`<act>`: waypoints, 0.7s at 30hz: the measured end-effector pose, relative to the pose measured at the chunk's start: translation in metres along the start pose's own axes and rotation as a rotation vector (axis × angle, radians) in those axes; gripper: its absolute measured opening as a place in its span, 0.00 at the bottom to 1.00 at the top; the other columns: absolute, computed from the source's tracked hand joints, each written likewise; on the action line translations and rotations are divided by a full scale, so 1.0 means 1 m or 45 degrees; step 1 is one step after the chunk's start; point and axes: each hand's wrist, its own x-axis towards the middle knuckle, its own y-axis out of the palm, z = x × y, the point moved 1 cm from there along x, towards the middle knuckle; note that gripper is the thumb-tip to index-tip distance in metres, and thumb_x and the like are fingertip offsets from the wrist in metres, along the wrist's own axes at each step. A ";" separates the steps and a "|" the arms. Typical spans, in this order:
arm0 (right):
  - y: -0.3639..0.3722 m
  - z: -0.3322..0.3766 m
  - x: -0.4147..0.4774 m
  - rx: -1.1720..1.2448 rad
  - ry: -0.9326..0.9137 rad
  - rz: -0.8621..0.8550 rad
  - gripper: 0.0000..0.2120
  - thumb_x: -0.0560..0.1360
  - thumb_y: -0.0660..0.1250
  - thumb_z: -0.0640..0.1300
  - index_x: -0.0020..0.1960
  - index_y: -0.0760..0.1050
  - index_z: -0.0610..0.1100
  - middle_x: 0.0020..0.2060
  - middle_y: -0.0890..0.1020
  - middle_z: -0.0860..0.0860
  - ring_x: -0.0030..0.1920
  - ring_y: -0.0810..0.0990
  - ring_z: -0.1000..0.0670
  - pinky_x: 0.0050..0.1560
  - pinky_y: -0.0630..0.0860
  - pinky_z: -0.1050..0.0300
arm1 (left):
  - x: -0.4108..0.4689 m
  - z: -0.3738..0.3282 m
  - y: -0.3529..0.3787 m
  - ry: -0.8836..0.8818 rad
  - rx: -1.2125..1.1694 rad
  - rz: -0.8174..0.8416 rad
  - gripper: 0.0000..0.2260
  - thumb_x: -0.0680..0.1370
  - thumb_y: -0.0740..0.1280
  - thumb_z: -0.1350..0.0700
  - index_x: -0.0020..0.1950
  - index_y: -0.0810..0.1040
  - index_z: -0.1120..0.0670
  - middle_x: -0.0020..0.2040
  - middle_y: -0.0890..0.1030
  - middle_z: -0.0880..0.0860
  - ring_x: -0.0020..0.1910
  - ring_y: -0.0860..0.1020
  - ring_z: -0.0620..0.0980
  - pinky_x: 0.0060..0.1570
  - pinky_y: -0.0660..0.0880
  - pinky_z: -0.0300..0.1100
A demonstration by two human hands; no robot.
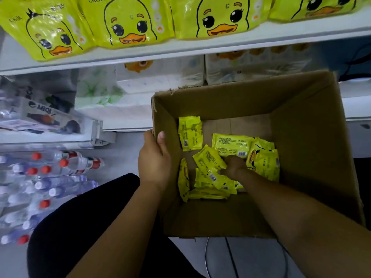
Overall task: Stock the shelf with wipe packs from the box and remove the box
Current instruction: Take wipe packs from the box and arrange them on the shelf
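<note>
An open cardboard box stands on the floor in front of the shelf. Several small yellow wipe packs lie loose on its bottom, one leaning against the left wall. My left hand grips the box's left wall at the rim, thumb inside. My right hand is down inside the box, fingers closed around a yellow wipe pack in the middle of the pile. The white shelf board above carries large yellow duck-face packs.
White tissue packs fill the lower shelf behind the box. Water bottles with red caps lie stacked at the left on the floor, below a shelf with boxed goods. My dark-clothed knee is beside the box. Cables run under it.
</note>
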 end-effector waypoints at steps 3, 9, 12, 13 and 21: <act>-0.003 0.004 -0.006 0.077 -0.015 0.015 0.22 0.74 0.73 0.56 0.65 0.80 0.48 0.59 0.83 0.44 0.63 0.79 0.41 0.62 0.73 0.51 | 0.001 0.002 0.001 -0.004 -0.001 -0.005 0.12 0.86 0.54 0.48 0.53 0.68 0.55 0.46 0.80 0.58 0.44 0.78 0.63 0.37 0.66 0.48; -0.067 0.012 -0.050 0.609 -0.084 -0.244 0.20 0.72 0.78 0.43 0.59 0.79 0.34 0.48 0.78 0.46 0.49 0.76 0.48 0.43 0.72 0.57 | 0.001 0.003 0.002 -0.005 -0.001 0.012 0.14 0.86 0.55 0.46 0.56 0.69 0.56 0.47 0.80 0.57 0.47 0.78 0.63 0.38 0.66 0.48; -0.105 0.017 -0.095 0.737 -0.269 -0.342 0.11 0.72 0.78 0.42 0.50 0.82 0.37 0.41 0.83 0.48 0.41 0.80 0.50 0.43 0.78 0.50 | -0.003 -0.006 -0.002 0.083 0.100 -0.023 0.20 0.85 0.58 0.46 0.67 0.70 0.60 0.63 0.77 0.59 0.61 0.75 0.62 0.51 0.71 0.52; -0.114 0.019 -0.113 0.804 -0.337 -0.349 0.07 0.73 0.77 0.43 0.49 0.83 0.41 0.42 0.85 0.49 0.42 0.83 0.51 0.47 0.80 0.50 | -0.006 -0.009 -0.002 0.156 0.182 -0.052 0.22 0.85 0.58 0.46 0.70 0.69 0.62 0.67 0.74 0.61 0.65 0.72 0.63 0.57 0.71 0.55; -0.148 0.035 -0.241 1.464 -0.578 -0.318 0.19 0.72 0.72 0.44 0.61 0.76 0.41 0.54 0.85 0.41 0.53 0.85 0.43 0.53 0.83 0.47 | -0.056 -0.068 -0.021 0.323 -0.339 0.117 0.21 0.85 0.56 0.42 0.70 0.74 0.54 0.60 0.79 0.48 0.62 0.75 0.49 0.58 0.70 0.44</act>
